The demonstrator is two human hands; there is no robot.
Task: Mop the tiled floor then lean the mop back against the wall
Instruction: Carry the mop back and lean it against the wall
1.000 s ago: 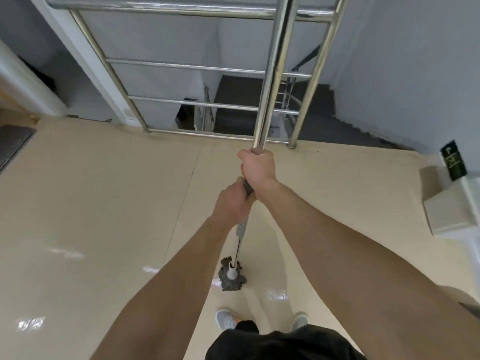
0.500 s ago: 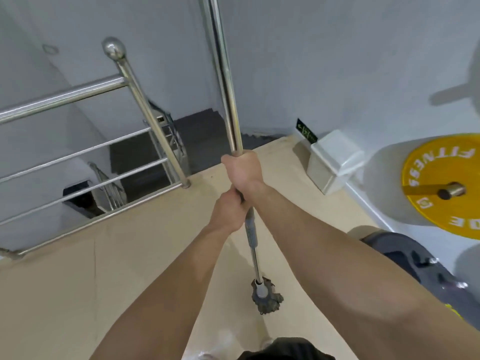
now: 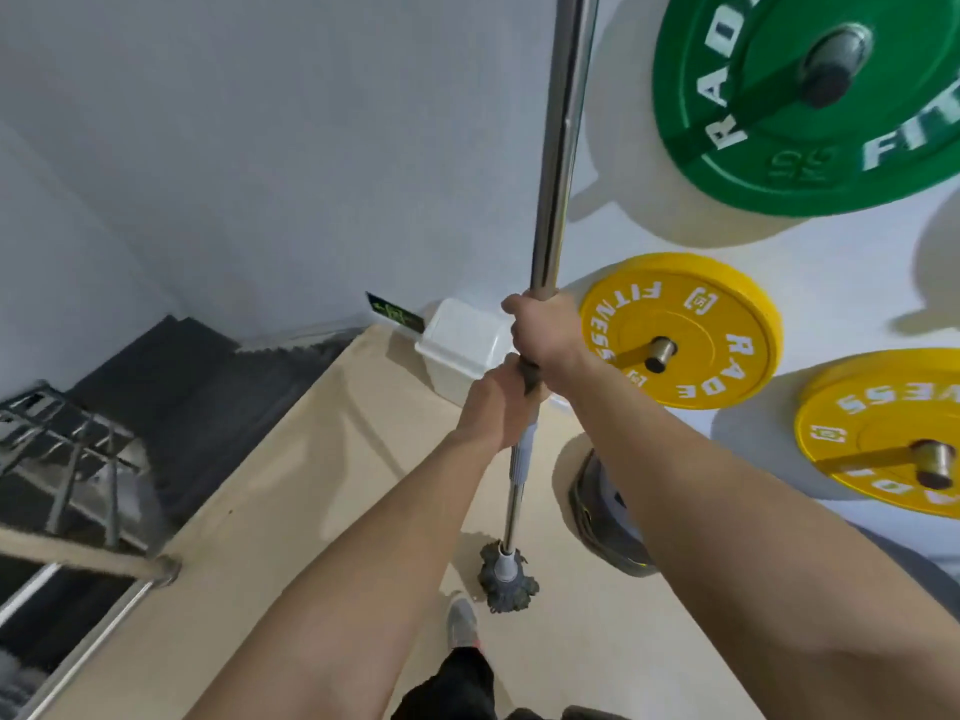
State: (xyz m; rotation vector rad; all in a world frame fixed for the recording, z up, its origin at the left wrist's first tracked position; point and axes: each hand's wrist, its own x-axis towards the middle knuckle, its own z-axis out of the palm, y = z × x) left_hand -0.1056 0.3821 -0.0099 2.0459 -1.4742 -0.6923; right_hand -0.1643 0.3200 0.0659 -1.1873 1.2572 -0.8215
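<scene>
Both hands, right hand [image 3: 545, 332] over left hand [image 3: 493, 402], are gripping the mop [image 3: 506, 579], now swinging toward the wall [image 3: 260, 148], probably wrapping up.

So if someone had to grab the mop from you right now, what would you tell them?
Left hand: closed round the mop handle, the lower of the two hands.
Right hand: closed round the handle just above it.
Mop: upright, its grey head on the beige floor near my shoe.
Nearby: white bin in the corner, weight plates on wall pegs to the right, stairs and railing to the left.
Done: I cannot tell how much floor is mopped.
Left: finish any unmopped floor, then lean the mop against the wall.
</scene>
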